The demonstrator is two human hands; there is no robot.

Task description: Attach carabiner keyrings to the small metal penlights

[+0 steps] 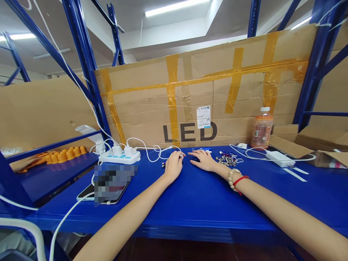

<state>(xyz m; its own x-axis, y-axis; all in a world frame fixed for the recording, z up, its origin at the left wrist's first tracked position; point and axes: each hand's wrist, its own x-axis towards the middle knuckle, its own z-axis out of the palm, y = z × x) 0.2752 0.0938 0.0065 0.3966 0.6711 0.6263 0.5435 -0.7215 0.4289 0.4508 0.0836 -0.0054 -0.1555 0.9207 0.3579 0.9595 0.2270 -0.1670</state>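
Just beside the spread right hand [203, 161], metal parts [227, 160]; small piece [181, 155] in curled left hand [173, 167].

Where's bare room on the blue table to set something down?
Bare tabletop lies between the forearms, up to the front edge; another patch lies between the right forearm and white strips. Crowded: metal pieces beside the right hand, power strip and dark devices at left.

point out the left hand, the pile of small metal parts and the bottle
Left hand [173, 167]: head view, back of the hand
Small metal parts [227, 160]: head view, middle of the pile
Bottle [262, 130]: head view, middle of its body
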